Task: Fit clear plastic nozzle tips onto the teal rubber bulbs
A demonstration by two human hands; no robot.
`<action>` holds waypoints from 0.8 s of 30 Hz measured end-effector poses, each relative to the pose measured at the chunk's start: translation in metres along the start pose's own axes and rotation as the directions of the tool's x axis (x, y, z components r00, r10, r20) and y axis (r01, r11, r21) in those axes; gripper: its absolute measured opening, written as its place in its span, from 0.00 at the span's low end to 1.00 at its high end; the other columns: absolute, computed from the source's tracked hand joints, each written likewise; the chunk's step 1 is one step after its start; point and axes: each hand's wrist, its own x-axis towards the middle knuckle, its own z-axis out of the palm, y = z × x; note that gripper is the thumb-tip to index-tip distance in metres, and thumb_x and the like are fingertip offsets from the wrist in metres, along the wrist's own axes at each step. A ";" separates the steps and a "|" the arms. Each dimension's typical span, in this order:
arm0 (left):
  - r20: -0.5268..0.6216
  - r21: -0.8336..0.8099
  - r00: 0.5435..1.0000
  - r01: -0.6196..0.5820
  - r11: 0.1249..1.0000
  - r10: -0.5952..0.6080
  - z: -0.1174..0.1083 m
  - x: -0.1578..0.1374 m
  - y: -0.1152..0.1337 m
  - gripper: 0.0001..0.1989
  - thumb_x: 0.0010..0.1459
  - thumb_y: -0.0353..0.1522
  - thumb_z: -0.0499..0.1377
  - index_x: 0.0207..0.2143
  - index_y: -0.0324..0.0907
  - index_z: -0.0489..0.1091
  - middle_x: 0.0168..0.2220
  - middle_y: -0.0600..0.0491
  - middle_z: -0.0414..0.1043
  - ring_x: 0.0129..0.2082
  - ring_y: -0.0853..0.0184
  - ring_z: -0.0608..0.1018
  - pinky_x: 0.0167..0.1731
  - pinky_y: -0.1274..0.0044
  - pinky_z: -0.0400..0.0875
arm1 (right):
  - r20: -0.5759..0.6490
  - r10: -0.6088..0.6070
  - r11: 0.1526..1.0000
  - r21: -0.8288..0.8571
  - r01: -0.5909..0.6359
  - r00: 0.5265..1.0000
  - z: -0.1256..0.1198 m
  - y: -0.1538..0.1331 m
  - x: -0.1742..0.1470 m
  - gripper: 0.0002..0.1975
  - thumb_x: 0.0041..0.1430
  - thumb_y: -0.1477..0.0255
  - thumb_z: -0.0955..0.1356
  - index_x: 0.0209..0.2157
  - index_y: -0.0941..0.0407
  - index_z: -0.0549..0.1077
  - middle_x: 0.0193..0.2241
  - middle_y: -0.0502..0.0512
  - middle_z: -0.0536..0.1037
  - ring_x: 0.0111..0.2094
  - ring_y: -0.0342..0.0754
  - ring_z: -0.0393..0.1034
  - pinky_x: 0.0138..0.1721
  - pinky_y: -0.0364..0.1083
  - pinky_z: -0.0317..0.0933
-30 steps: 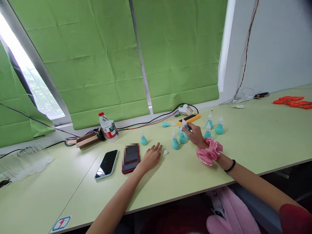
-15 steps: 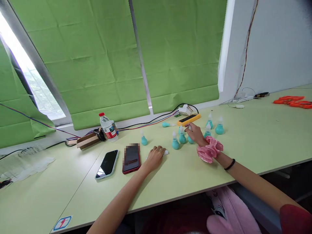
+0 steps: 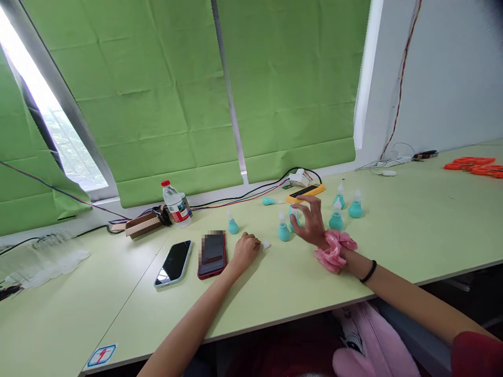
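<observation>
My left hand (image 3: 247, 250) rests on the table with its fingers curled in; what they hold, if anything, is hidden. By its fingertips lies a small whitish translucent tip (image 3: 266, 244). My right hand (image 3: 311, 222), a pink scrunchie (image 3: 336, 251) at the wrist, is raised with thumb and fingers apart. Behind it a turquoise bulb nasal aspirator (image 3: 293, 212) is partly covered. Other aspirators stand upright around it: one on its left (image 3: 283, 230), one on its right (image 3: 336, 220), and more farther back. A lone aspirator (image 3: 233, 225) stands beyond my left hand.
Two phones, one pale-edged (image 3: 173, 264) and one red-cased (image 3: 212, 254), lie left of my left hand. Toward the window are a water bottle (image 3: 176, 204), a cardboard tray (image 3: 143, 225), an aspirator on its side (image 3: 268, 201) and a yellow-black device (image 3: 305, 193). Orange scissors (image 3: 473, 165) lie far right.
My right hand has drawn back toward me from among the aspirators and its fingers have spread. My left hand has shifted slightly left and its fingers have curled more.
</observation>
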 end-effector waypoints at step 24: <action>-0.258 -0.447 0.935 0.110 0.888 -0.245 -0.031 -0.005 -0.017 0.08 0.42 0.28 0.55 0.26 0.37 0.72 0.26 0.50 0.72 0.24 0.70 0.72 0.28 0.78 0.67 | 0.658 -0.303 0.928 0.368 0.056 0.689 0.072 -0.053 -0.028 0.11 0.50 0.77 0.63 0.38 0.60 0.69 0.34 0.57 0.69 0.38 0.47 0.61 0.40 0.47 0.57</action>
